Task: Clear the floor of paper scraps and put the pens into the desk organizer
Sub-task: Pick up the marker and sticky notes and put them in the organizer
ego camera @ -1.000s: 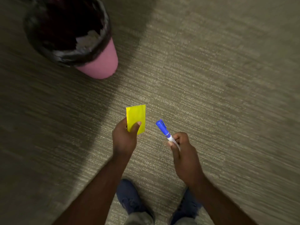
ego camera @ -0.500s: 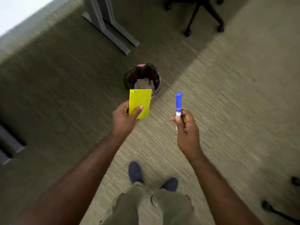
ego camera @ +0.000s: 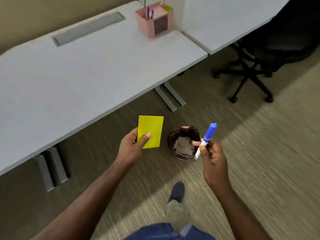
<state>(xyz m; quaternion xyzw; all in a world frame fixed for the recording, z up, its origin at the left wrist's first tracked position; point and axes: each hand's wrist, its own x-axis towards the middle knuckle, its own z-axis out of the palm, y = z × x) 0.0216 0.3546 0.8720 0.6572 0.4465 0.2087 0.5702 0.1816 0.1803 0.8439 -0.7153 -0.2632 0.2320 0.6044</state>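
My left hand point(ego camera: 131, 147) pinches a yellow paper slip point(ego camera: 152, 129) by its lower left corner, held upright above the carpet. My right hand point(ego camera: 213, 157) grips a blue-capped white marker point(ego camera: 207, 138), cap pointing up. Between the hands, on the floor, stands a pink waste bin point(ego camera: 183, 143) with a black liner and crumpled paper inside. A pink desk organizer point(ego camera: 153, 20) with blue pens in it stands at the far end of the white desk point(ego camera: 86, 71).
A black office chair point(ego camera: 270, 54) on casters stands at the right, by a second white desk point(ego camera: 225, 21). Grey desk legs point(ego camera: 170, 97) meet the carpet behind the bin. Grey binders point(ego camera: 52, 168) sit under the desk at the left. My shoe point(ego camera: 177, 190) is on the carpet.
My view has lifted from the floor, so the desk, organizer and chair came into sight. Both hands kept their hold; the marker now tilts to the right over the bin's edge.
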